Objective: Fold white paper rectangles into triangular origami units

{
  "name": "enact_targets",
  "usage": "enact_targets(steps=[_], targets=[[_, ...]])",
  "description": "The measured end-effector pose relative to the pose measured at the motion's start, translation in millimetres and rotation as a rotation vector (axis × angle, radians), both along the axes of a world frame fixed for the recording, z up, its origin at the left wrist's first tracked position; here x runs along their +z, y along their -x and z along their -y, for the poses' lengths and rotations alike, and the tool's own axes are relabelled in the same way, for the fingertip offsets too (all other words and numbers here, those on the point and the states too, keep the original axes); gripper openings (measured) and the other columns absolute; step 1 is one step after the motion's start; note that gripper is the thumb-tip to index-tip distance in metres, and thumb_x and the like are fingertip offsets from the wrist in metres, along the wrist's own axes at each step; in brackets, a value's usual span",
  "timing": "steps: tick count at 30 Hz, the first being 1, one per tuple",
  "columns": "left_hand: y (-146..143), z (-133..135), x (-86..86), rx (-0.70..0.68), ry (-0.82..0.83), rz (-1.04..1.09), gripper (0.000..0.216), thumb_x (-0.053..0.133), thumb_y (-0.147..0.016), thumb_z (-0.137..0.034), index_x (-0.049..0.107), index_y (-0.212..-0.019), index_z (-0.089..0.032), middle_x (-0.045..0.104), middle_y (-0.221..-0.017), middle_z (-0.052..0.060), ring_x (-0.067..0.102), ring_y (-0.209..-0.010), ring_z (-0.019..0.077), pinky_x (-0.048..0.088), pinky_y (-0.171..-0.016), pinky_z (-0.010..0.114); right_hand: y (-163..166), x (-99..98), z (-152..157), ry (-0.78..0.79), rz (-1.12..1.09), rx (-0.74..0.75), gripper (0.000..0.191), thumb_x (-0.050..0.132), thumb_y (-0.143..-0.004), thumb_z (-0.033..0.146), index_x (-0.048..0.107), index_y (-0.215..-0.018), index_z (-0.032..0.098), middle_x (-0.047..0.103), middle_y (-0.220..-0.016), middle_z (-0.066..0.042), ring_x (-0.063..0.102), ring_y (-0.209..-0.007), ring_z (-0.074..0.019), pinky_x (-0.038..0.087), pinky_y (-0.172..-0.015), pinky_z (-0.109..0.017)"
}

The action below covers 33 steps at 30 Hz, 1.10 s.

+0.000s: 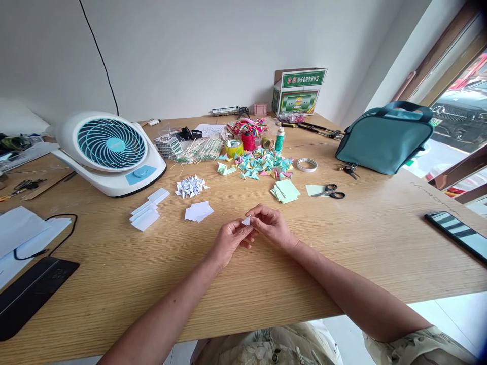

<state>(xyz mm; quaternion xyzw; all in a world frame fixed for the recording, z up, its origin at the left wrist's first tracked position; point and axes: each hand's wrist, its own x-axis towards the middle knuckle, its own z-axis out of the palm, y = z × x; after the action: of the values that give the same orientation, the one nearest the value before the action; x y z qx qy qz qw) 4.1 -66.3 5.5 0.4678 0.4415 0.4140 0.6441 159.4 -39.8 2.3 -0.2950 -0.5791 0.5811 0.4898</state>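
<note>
A small folded piece of white paper (246, 221) is pinched between my two hands above the front middle of the table. My left hand (233, 238) grips its lower left side with thumb and fingers, and my right hand (273, 225) closes on its right side. Just left of the hands lie loose white paper slips (199, 211), with a heap of folded white paper triangles (191, 186) behind them. More white slips (146, 210) are fanned out farther left. Beyond my right hand sits a stack of pale green paper squares (285, 191).
A white fan (112, 147) stands at the left. Coloured folded triangles (262, 163), a tape roll (307, 165) and a glue bottle (279, 139) are farther back. Black-handled scissors (330, 191) rest on green paper. A teal bag (384, 137) and a phone (458, 235) lie right.
</note>
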Motion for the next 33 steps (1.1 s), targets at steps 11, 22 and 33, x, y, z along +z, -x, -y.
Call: enact_targets(steps=[11, 22, 33], targets=[[8, -7, 4.3, -0.124, -0.047, -0.126, 0.041, 0.073, -0.073, -0.049, 0.062, -0.083, -0.011, 0.066, -0.075, 0.004, 0.057, -0.057, 0.0098, 0.049, -0.051, 0.023, 1, 4.3, 1, 0.048, -0.058, 0.048, 0.024, 0.069, -0.079, 0.039, 0.059, -0.081, 0.016, 0.059, -0.064, 0.002, 0.053, -0.049, -0.0094, 0.046, -0.049, -0.024], [14, -11, 1.7, -0.239, -0.078, -0.144, 0.041, 0.070, -0.075, -0.051, 0.057, -0.083, -0.012, 0.064, -0.072, 0.003, 0.057, -0.055, 0.0096, 0.052, -0.051, 0.024, -1, 2.2, -3, 0.066, -0.022, 0.147, 0.026, 0.069, -0.079, 0.037, 0.053, -0.080, 0.017, 0.059, -0.061, 0.003, 0.059, -0.051, -0.0120, 0.047, -0.051, -0.026], [20, -10, 6.6, -0.271, -0.026, -0.122, 0.038, 0.071, -0.076, -0.047, 0.059, -0.082, -0.012, 0.064, -0.069, 0.002, 0.055, -0.050, 0.0070, 0.050, -0.050, 0.021, -7, 4.4, -4, 0.041, 0.222, 0.107, 0.023, 0.062, -0.082, 0.037, 0.061, -0.083, 0.014, 0.059, -0.068, 0.001, 0.051, -0.061, -0.0103, 0.040, -0.060, -0.024]])
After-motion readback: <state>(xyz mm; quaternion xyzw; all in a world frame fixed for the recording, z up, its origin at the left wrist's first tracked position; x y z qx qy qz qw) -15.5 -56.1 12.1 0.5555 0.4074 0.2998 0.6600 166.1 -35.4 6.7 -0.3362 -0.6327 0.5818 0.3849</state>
